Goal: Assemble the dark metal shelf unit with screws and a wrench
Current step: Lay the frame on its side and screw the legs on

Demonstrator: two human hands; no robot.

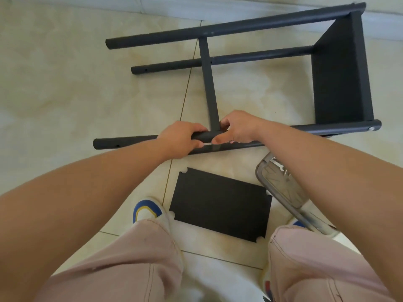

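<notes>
The dark metal shelf unit [340,68] lies on its side on the tiled floor, with one shelf panel fitted at its right end. Its near round post [122,142] runs left to right. My left hand [181,138] grips that post from above. My right hand [235,127] holds the post just to the right, where a thin crossbar [209,83] meets it, with thumb and fingers pinching at the joint. A small pale item shows between the two hands; I cannot tell what it is. A loose dark shelf panel [220,205] lies flat near my feet.
A clear plastic tray [281,186] holding metal hardware sits on the floor under my right forearm. My shoes [148,210] and pink trousers fill the bottom of the view. A pale wall base [381,25] runs along the far edge.
</notes>
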